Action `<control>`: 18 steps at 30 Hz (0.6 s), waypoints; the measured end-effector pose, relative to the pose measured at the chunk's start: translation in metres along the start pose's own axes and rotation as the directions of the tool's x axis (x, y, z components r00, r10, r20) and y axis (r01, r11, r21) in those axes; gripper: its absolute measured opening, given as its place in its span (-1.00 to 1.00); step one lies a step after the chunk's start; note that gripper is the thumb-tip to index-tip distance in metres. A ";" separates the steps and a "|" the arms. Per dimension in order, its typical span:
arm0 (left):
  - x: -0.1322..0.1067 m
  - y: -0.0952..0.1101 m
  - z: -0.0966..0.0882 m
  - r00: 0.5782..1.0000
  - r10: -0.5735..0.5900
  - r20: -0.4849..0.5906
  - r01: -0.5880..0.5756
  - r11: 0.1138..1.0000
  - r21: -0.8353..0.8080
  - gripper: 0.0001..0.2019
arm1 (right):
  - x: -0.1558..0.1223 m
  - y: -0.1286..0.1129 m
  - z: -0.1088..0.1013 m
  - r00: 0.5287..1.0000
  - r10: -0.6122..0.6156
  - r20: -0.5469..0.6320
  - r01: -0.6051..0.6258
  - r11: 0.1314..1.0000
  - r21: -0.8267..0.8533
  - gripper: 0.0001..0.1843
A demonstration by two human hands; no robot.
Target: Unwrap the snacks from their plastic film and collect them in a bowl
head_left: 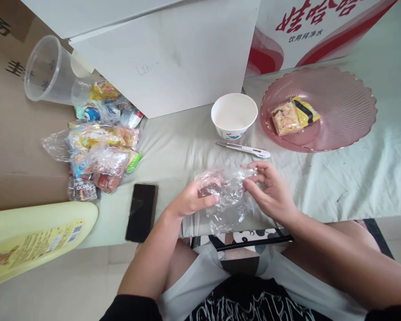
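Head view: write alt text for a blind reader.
A person's left hand and right hand hold crumpled clear plastic at a cloth-covered table. Beyond are a white bowl and pink dish of packaged snacks; a phone lies left.

The picture is bright, with soft, pale shadows; little white sparkles shine on the crinkly clear plastic wrapper [230, 189]; small print on the big pale-yellow plastic bottle [42, 243] looks fuzzy; the edges look stretched.

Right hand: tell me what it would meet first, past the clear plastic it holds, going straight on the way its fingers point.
Beyond the clear plastic, the right hand would probably meet the left hand first, just opposite; depth is unclear, so it might pass slightly over or under.
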State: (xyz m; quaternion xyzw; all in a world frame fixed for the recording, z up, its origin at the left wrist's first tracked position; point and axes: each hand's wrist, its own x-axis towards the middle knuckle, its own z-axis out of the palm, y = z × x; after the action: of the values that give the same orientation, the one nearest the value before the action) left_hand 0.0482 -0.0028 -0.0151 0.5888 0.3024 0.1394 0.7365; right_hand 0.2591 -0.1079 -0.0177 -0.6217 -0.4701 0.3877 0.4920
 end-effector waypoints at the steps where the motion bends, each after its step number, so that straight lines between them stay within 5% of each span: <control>1: 0.000 -0.001 0.000 0.999 -0.027 -0.043 0.027 1.000 -0.009 -0.67 | 0.001 0.000 -0.001 1.000 -0.003 -0.017 0.003 1.000 0.014 -0.76; 6: 0.001 -0.008 0.000 0.956 -0.155 -0.248 0.081 0.956 -0.282 -0.73 | 0.003 0.005 -0.004 0.997 -0.064 -0.038 0.063 0.997 -0.041 -0.67; 9: -0.001 -0.006 0.000 0.962 -0.189 -0.197 0.102 0.918 -0.384 -0.71 | 0.004 0.008 -0.005 0.991 -0.109 -0.073 0.109 0.994 -0.004 -0.50; 13: -0.002 -0.002 0.006 0.975 -0.180 -0.128 0.125 0.927 -0.355 -0.68 | 0.005 0.006 -0.004 0.995 -0.013 0.104 -0.005 0.986 0.166 -0.25; 16: 0.001 -0.001 0.010 0.972 -0.102 -0.213 0.021 0.936 -0.351 -0.69 | 0.006 0.001 -0.002 0.980 0.105 0.166 -0.133 0.977 0.165 -0.40; 18: 0.004 -0.001 0.010 0.932 -0.041 -0.359 -0.103 0.923 -0.371 -0.72 | 0.007 -0.001 -0.001 0.984 0.130 0.119 -0.149 0.976 0.161 -0.54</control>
State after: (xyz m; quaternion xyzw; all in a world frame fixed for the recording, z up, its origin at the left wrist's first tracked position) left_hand 0.0566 -0.0086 -0.0163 0.4024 0.3895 0.3132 0.7670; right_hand 0.2618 -0.1013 -0.0165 -0.5875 -0.4166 0.4927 0.4884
